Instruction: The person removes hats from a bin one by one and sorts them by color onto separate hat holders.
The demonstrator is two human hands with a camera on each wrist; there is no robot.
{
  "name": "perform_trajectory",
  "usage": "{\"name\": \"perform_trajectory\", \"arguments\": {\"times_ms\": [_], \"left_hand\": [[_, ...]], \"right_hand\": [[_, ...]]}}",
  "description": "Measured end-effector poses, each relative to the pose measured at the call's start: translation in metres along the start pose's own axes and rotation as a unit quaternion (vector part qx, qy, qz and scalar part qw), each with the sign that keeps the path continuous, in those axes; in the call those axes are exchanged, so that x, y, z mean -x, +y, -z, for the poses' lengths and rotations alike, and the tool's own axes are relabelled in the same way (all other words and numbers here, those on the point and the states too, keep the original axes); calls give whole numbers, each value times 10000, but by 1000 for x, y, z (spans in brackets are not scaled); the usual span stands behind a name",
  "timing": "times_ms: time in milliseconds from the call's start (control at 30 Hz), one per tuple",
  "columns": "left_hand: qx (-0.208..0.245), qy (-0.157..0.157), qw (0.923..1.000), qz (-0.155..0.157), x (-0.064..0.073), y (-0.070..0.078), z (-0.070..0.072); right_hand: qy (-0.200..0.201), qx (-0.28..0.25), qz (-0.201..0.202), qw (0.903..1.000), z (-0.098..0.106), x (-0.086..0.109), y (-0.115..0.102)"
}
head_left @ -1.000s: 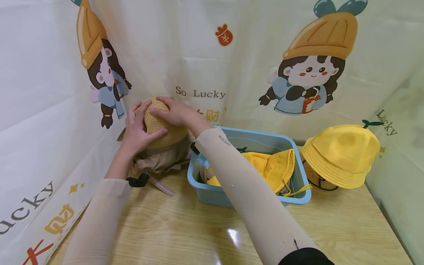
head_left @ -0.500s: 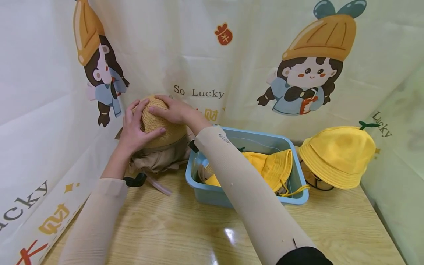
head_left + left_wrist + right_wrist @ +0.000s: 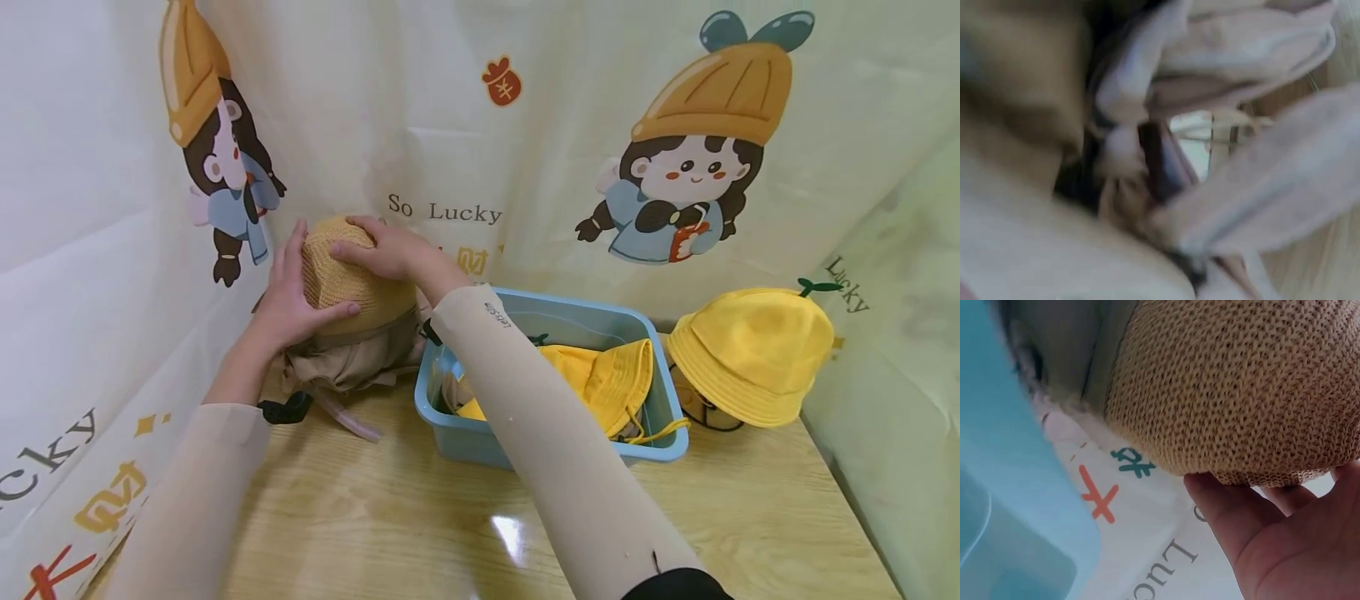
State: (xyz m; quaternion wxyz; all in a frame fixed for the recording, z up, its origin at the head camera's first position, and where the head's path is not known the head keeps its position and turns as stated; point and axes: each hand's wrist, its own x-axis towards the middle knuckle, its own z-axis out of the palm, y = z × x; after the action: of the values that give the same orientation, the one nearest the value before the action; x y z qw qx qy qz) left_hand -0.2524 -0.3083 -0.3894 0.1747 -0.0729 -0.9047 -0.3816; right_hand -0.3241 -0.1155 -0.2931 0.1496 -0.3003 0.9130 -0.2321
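Observation:
At the left back of the table, a straw-coloured knitted sun hat (image 3: 352,283) stands upright with its soft taupe brim (image 3: 352,358) hanging in folds. My left hand (image 3: 288,296) lies along the crown's left side, fingers extended upward and thumb across the front. Over the top and right side of the crown rests my right hand (image 3: 393,250), its fingertips touching the knit. Close up in the right wrist view, the fingers (image 3: 1216,506) meet the edge of the crown (image 3: 1241,394). Pale brim folds (image 3: 1260,50), blurred, fill much of the left wrist view. Whatever supports the hat is hidden.
A light-blue plastic basin (image 3: 465,446) beside the hat holds yellow hats (image 3: 600,375), partly behind my right forearm. Farther right, a yellow bucket hat (image 3: 753,354) with a green sprout sits on a stand. A printed curtain (image 3: 540,167) borders the wooden table (image 3: 375,517).
My left hand's fingers have straightened and slid to the crown's left side, and the dent there has filled out. The right hand keeps its place on the hat. The head view has shifted slightly.

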Motion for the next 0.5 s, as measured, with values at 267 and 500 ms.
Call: {"name": "perform_trajectory", "arguments": {"times_ms": [267, 500], "left_hand": [[83, -404, 9991, -34, 4, -14, 13], [126, -706, 9974, 118, 8, -23, 17]], "right_hand": [[527, 406, 143, 9977, 1, 4, -7], [751, 760, 552, 9927, -1, -2, -27]]}}
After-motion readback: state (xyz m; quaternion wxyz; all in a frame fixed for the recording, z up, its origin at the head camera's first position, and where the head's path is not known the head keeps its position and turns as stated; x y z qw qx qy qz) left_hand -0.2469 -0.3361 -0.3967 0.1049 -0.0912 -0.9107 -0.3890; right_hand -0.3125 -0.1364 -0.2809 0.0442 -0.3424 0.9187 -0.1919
